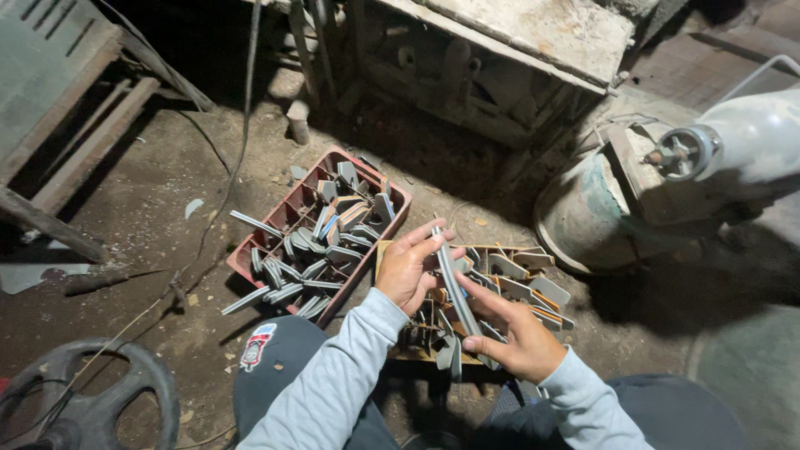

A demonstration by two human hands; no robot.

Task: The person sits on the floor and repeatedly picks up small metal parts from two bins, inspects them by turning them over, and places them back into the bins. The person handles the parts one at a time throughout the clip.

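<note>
Two bare hands were seen over two crates of metal pieces on the dirt floor. One long, curved grey metal strip [452, 287] was held between them: the left hand [408, 271] was closed around its upper end, thumb and fingers wrapped on it, while the right hand [518, 337] was half open, its fingers laid along the lower part of the strip and its thumb pressed beneath. The strip was kept tilted above a wooden crate [385, 250] filled with flat grey, tab-shaped metal pieces [521, 279], too many and too overlapped to be counted. Just beside it, to the left, one red plastic crate with compartments [283, 208] was packed with similar curved grey strips [312, 250]; several of them were seen sticking out over its near edge. One white gas cylinder with a valve [733, 137] was laid at the right, well apart from the hands, and one dark wheel [92, 400] was seen at the lower left corner.
</note>
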